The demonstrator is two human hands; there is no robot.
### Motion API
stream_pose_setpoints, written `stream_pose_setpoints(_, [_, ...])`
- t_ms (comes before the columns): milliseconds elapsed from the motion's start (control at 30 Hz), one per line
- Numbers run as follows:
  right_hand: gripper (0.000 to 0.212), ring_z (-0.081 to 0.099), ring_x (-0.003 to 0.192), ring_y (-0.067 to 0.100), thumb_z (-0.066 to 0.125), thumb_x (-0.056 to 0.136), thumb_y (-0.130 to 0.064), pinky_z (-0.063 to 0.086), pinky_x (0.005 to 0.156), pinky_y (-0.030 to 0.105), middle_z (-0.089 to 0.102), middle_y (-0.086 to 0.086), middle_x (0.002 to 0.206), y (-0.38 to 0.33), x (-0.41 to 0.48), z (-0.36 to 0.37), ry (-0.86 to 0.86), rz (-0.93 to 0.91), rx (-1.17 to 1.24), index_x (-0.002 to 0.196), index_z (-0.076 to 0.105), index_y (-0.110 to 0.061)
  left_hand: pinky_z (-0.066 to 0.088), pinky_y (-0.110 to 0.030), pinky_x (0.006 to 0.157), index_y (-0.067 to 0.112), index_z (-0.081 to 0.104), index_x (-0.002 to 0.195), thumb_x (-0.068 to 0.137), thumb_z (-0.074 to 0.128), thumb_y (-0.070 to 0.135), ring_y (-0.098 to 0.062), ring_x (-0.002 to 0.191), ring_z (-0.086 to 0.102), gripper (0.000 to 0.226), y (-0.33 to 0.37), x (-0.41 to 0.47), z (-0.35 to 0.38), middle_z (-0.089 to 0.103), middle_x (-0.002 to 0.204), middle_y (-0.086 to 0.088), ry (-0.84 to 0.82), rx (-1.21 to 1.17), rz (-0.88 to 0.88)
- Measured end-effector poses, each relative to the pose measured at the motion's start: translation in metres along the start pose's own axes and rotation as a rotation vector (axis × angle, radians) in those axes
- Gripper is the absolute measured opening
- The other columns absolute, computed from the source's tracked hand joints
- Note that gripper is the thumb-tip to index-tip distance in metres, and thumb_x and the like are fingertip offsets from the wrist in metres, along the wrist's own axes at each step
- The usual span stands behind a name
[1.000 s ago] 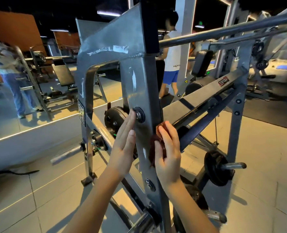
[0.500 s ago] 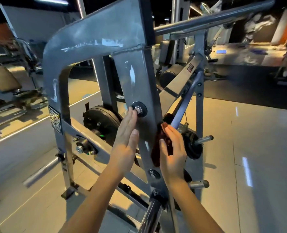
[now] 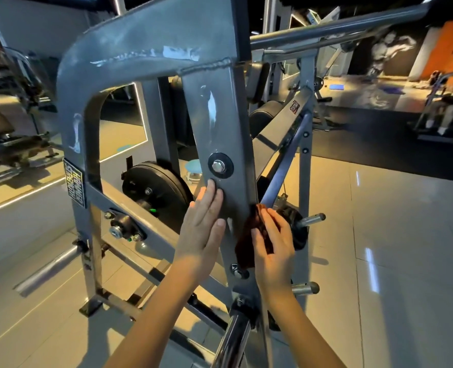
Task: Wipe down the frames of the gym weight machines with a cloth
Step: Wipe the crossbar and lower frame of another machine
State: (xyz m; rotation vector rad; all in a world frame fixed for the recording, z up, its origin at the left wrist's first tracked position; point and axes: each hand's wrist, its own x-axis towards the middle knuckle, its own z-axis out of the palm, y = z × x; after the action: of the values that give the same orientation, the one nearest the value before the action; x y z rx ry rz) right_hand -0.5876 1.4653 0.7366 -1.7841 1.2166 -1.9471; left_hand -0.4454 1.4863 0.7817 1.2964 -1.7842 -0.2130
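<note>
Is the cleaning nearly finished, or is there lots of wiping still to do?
Done: nothing looks finished; I cannot tell which parts were wiped. In hand: the right hand holds a dark reddish cloth against the edge of the grey metal upright post, while the left hand rests flat on its face. Left: probably the curved top beam, which shows pale streaks.

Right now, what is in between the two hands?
The head view shows the grey upright frame post between them: the left hand lies flat on its front, and the right hand holds the dark red cloth against its right edge.
</note>
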Motion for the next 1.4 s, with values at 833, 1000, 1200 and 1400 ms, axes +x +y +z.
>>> stream_pose_setpoints(833, [0.033, 0.043, 0.119, 0.028, 0.051, 0.097, -0.027, 0.032, 0.104, 0.019, 0.045, 0.009, 0.134, -0.030, -0.031, 0.063, 0.316, -0.245, -0.771, 0.128, 0.050, -0.016, 0.013, -0.038, 0.120, 0.015, 0.022, 0.151, 0.105, 0.012, 0.043, -0.012, 0.149, 0.007, 0.055, -0.080, 0.039, -0.036, 0.016, 0.160, 0.003, -0.223, 0.353, 0.618])
stream_pose_setpoints(1000, [0.028, 0.049, 0.115, 0.029, 0.048, 0.098, -0.027, 0.041, 0.095, 0.024, 0.052, 0.010, 0.127, -0.031, -0.025, 0.059, 0.343, -0.264, -0.844, 0.122, 0.056, -0.017, 0.006, -0.033, 0.121, 0.013, 0.026, 0.150, 0.106, 0.015, 0.041, -0.011, 0.149, 0.007, 0.053, -0.082, 0.045, -0.035, 0.020, 0.159, 0.001, -0.192, 0.329, 0.674])
stream_pose_setpoints(1200, [0.027, 0.046, 0.113, 0.026, 0.052, 0.095, -0.023, 0.033, 0.101, 0.013, 0.051, 0.006, 0.124, -0.043, -0.005, 0.066, 0.407, -0.268, -0.849, 0.113, 0.067, -0.011, -0.002, -0.030, 0.121, 0.014, 0.030, 0.150, 0.106, 0.015, 0.041, -0.010, 0.149, 0.005, 0.053, -0.086, 0.047, -0.032, 0.016, 0.160, 0.003, -0.195, 0.266, 0.688])
stream_pose_setpoints(1400, [0.024, 0.048, 0.108, 0.028, 0.050, 0.097, -0.025, 0.040, 0.096, 0.022, 0.051, 0.007, 0.123, -0.004, -0.055, 0.073, 0.442, -0.276, -0.944, 0.117, 0.057, -0.013, 0.002, -0.033, 0.121, 0.019, 0.018, 0.150, 0.106, 0.011, 0.042, -0.014, 0.149, 0.008, 0.050, -0.090, 0.058, -0.034, 0.012, 0.159, 0.007, -0.189, 0.252, 0.780])
